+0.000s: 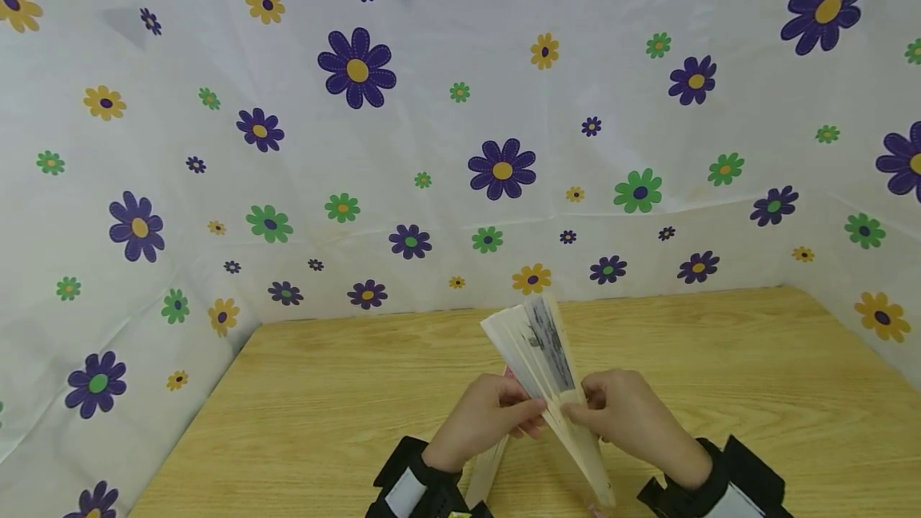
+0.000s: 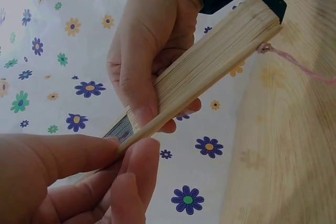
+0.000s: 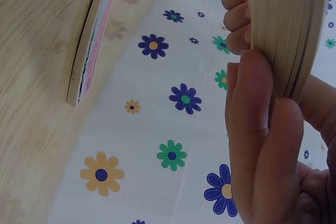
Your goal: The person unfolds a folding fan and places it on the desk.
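A pale wooden folding fan [image 1: 543, 346] is held between both hands in the head view, its printed white leaf slightly spread at the top. My left hand [image 1: 489, 412] pinches its left edge between thumb and fingers. On the opposite side my right hand [image 1: 627, 412] grips the ribs with the thumb in front. The left wrist view shows the fan's stacked ribs [image 2: 210, 59] and a pink cord [image 2: 299, 65] at the narrow end. Up close in the right wrist view, fingers [image 3: 252, 108] press against the ribs.
Beneath the hands, a second folded fan [image 1: 488, 472] with a pink leaf lies on the wooden table [image 1: 345, 398]; the right wrist view shows its pink edge [image 3: 97, 51]. A white flowered cloth [image 1: 432, 134] rises behind and along both sides.
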The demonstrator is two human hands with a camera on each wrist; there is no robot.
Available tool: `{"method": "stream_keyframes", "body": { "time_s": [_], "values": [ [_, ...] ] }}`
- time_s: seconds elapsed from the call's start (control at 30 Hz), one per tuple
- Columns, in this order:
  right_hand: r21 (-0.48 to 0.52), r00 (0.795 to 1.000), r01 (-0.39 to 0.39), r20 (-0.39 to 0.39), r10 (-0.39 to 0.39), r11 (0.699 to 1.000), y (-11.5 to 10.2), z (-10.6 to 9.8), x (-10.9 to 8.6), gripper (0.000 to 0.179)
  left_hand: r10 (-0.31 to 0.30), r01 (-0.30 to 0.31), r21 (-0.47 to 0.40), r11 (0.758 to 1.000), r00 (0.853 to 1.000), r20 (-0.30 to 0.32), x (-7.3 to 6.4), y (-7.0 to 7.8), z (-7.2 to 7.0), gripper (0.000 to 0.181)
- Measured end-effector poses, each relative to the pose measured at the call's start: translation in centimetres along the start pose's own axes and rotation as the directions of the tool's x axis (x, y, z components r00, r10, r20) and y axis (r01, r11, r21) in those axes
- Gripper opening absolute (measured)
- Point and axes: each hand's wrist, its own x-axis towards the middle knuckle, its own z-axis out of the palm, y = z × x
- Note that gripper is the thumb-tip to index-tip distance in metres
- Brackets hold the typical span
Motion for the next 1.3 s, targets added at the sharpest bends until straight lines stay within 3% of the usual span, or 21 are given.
{"method": "stream_keyframes", "body": {
  "time_s": [0.8,1.3],
  "values": [
    [-0.029,1.0,-0.02,-0.011,0.02,0.999,0.2,-0.9,0.0,0.019,-0.058,0.058,-0.005,0.998,0.998,-0.014,-0.1,0.2,-0.2,0.022],
    [-0.02,0.999,-0.037,-0.017,0.036,0.999,0.3,-1.1,0.1,0.019,-0.053,0.053,-0.006,0.999,0.998,-0.023,-0.2,0.4,-0.6,0.023]
  ]
}}
